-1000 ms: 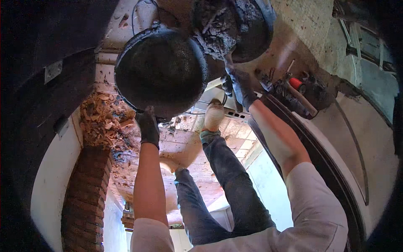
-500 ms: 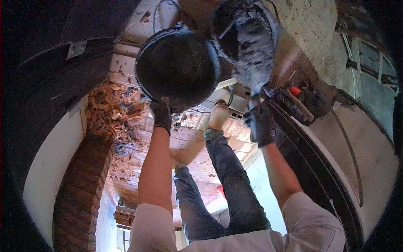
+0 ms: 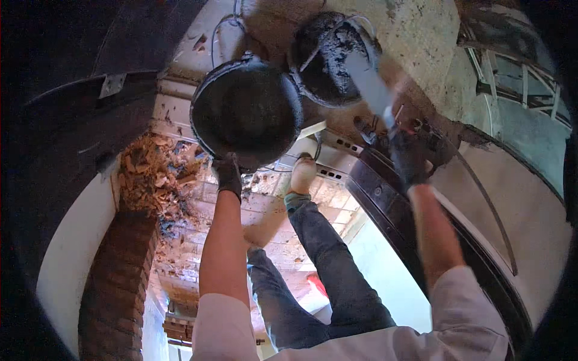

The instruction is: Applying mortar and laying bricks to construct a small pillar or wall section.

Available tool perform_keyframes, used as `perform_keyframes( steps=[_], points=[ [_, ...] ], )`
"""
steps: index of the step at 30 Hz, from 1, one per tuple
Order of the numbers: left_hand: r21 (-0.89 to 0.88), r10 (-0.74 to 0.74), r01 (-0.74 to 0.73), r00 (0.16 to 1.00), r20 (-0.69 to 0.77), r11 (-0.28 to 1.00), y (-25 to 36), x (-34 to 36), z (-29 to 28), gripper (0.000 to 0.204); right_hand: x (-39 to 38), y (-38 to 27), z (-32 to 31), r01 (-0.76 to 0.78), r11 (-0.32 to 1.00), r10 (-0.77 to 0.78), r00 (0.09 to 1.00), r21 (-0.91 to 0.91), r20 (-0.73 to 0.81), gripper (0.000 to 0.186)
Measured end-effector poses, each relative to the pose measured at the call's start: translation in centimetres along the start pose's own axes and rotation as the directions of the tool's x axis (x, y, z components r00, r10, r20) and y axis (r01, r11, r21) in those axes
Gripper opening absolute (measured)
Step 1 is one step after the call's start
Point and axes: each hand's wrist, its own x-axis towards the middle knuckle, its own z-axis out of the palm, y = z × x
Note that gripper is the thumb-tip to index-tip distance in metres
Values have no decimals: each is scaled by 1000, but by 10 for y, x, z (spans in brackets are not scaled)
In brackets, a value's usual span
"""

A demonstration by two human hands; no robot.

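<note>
My left hand, in a dark glove, grips the near rim of an empty black round basin. Just right of that basin sits a second dark bucket holding grey mortar. My right hand, also gloved and blurred by motion, holds a trowel whose flat blade lies over the mortar bucket's right edge. Both forearms are bare below white sleeves.
My legs in jeans reach down to a foot on tiled floor. A brick wall and a rubble pile are at the left. A dark metal frame runs down the right, with a window beyond.
My right hand has swung the trowel up over the mortar bucket and blurs now. My left hand still grips the basin, which sits further right in the picture.
</note>
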Motion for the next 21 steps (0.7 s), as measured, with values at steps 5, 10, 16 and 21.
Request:
perform_keyframes(
  steps=[5,10,16,21],
  points=[
    [-545,-313,331,941,129,771,75,-20,17,40,63,100,-7,-151,978,143,987,141,70,35],
    [-638,-352,358,925,144,682,107,-25,14,40,102,17,61,-254,631,76,961,733,267,45],
    [-556,-331,341,936,124,757,87,-21,-13,47,106,-74,65,-657,-368,-85,728,657,680,51],
    [-580,-388,402,909,155,709,108,-24,-4,48,84,-88,88,-522,-467,171,738,713,652,40]
  ],
)
